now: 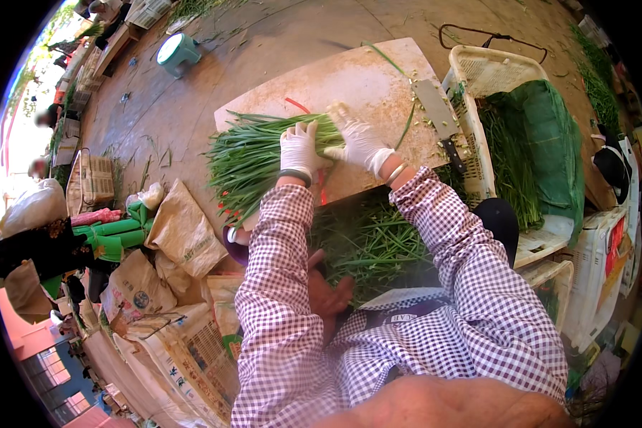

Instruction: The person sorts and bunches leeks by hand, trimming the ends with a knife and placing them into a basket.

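A thick bundle of green leafy stalks, likely garlic chives (246, 152), lies across a worn pale board (348, 69), its leaves spreading left. My left hand (300, 147), in a white glove, presses around the bundle near its pale ends. Gloved as well, my right hand (362, 143) cups those pale stalk ends, thumb below and fingers above. A red strip (298, 105) passes beneath the bundle and shows on both sides of it. Right of my hands, a cleaver (434, 107) with a black handle rests among small cut stalk pieces.
Loose green stalks (380, 246) lie below the board, before my lap. At right stands a white plastic crate (492, 64) with greens and green cloth (553, 144). A teal stool (178, 53) stands beyond. Sacks (190, 230) and crates (192, 353) crowd the left.
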Demonstrator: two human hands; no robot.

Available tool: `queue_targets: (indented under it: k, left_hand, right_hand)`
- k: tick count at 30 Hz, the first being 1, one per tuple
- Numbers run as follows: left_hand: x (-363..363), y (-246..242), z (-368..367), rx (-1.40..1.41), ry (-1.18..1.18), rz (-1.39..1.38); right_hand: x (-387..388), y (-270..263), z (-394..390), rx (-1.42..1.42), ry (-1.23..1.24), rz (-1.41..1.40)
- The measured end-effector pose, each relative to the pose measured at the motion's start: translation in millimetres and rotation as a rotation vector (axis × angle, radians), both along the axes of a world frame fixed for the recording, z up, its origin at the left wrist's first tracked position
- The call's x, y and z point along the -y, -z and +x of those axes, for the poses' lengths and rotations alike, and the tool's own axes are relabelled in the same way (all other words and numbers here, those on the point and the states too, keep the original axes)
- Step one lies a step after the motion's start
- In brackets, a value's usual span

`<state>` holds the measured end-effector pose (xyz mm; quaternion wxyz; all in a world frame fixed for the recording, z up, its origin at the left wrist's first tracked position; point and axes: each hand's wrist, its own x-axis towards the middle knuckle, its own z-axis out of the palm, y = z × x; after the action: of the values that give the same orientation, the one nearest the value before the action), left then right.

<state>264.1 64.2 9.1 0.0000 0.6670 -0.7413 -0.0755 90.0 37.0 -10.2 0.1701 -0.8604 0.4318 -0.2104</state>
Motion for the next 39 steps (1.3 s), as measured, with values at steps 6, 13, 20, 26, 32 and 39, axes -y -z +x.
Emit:
queue_targets:
  k: [6, 13, 20, 26, 32, 39]
  left_hand:
    - [-1.9, -0.2, -2.9, -0.05, -0.009, -0.061]
    - [-6.9, 7.8, -2.4, -0.04, -0.011, -0.08]
    - [-16.9, 11.4, -0.1, -0.007, -0.002, -0.138]
    - [-15.1, 4.6, -3.1, -0.008, 0.033, -0.182]
    - [-17.7, 4.3, 0.1, -0.044, 0.034, -0.189]
    - [-16.3, 19.3, 9.8, -0.201, 0.046, -0.193]
  right_hand:
    - [19.8, -2.8, -20.8, 0.46, 0.379, 0.04]
    - [49.9, -37.0, -84.6, 0.271, 0.218, 0.608]
    - [31.0, -24.5, -18.1, 0.026, 0.29, 0.297]
    - [51.1, 5.8, -3.5, -0.04, 0.134, 0.356]
    - [52.4, -2.6, 0.6, -0.18, 0.101, 0.24]
    - [46.0, -3.2, -12.0, 0.034, 0.224, 0.175]
